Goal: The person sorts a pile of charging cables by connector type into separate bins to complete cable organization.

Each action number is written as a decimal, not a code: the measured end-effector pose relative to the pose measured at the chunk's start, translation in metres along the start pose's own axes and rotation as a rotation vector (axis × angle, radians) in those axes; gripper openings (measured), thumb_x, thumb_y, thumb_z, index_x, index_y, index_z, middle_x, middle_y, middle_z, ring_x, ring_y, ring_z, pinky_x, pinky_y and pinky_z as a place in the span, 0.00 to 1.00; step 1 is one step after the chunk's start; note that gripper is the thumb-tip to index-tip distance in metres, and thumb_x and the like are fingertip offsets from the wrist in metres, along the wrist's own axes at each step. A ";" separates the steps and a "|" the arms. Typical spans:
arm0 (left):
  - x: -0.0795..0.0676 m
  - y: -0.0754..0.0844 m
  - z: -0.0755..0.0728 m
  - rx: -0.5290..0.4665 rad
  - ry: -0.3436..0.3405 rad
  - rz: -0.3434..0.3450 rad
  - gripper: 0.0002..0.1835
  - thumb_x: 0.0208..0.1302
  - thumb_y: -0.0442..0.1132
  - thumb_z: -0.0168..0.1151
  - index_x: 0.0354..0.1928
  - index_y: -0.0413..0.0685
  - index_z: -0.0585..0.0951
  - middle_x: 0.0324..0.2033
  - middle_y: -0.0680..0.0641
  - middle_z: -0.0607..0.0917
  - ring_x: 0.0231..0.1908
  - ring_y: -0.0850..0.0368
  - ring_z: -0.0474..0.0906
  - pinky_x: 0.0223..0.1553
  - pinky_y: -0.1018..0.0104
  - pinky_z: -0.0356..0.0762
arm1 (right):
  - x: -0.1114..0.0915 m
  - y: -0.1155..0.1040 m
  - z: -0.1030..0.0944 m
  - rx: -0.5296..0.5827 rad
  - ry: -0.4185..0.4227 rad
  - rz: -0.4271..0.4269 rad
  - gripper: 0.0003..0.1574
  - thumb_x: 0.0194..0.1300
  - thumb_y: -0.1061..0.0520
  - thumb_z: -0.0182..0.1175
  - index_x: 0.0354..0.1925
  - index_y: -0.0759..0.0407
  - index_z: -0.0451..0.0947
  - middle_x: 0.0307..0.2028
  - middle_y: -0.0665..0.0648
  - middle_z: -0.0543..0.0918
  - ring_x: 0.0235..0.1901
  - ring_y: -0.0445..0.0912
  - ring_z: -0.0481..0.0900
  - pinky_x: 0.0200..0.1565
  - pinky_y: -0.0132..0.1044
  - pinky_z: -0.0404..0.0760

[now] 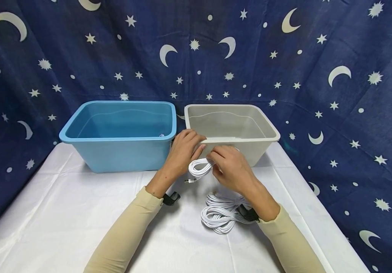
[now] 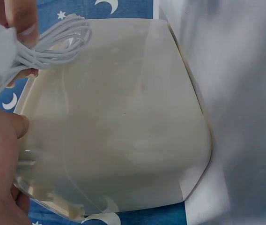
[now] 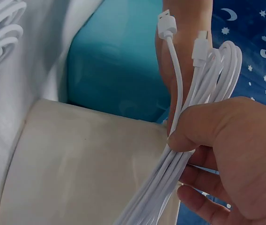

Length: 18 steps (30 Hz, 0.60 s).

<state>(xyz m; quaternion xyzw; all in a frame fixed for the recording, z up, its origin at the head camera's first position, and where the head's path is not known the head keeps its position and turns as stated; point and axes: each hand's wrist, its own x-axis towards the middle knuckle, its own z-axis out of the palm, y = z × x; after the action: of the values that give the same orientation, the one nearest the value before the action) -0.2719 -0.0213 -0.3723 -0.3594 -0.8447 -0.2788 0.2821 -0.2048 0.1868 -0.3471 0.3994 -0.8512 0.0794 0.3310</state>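
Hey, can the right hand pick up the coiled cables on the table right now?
Probably not yet: the right hand is holding a white cable bundle. The coiled cables lie close by on the table, apparently with nothing on top.

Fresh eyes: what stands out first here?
Probably the blue bin, back left, beside a gray bin, against the moon-and-star curtain. Before the gray bin, the right hand holds a coiled white USB cable, the left hand at that bin's rim. More coiled cables lie nearer, on the tablecloth.

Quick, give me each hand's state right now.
Left hand: closed, holding the beige rectangular plastic bin by its rim.
Right hand: closed, holding a looped white cable bundle.
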 end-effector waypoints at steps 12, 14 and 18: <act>0.000 -0.001 0.002 0.000 -0.005 -0.007 0.14 0.82 0.44 0.56 0.58 0.47 0.85 0.48 0.47 0.86 0.63 0.45 0.73 0.70 0.44 0.66 | 0.009 0.006 -0.014 0.032 0.040 0.052 0.18 0.50 0.70 0.69 0.42 0.59 0.84 0.37 0.53 0.83 0.37 0.51 0.81 0.42 0.48 0.80; 0.000 -0.001 0.003 0.000 -0.004 -0.011 0.14 0.82 0.44 0.56 0.58 0.47 0.86 0.48 0.48 0.86 0.63 0.45 0.73 0.70 0.44 0.66 | 0.010 0.006 -0.015 0.046 0.048 0.059 0.17 0.51 0.70 0.68 0.41 0.59 0.84 0.37 0.53 0.84 0.38 0.51 0.81 0.43 0.49 0.80; -0.001 -0.001 0.004 -0.003 0.004 -0.009 0.15 0.82 0.44 0.56 0.58 0.47 0.86 0.48 0.48 0.86 0.63 0.45 0.73 0.70 0.44 0.66 | 0.011 0.005 -0.019 0.089 0.064 0.069 0.16 0.52 0.70 0.68 0.41 0.58 0.84 0.38 0.52 0.84 0.38 0.50 0.82 0.44 0.48 0.81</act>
<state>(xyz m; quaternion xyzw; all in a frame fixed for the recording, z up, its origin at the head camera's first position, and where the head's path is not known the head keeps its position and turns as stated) -0.2735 -0.0194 -0.3757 -0.3552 -0.8453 -0.2822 0.2821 -0.2036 0.1907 -0.3253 0.3812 -0.8492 0.1411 0.3371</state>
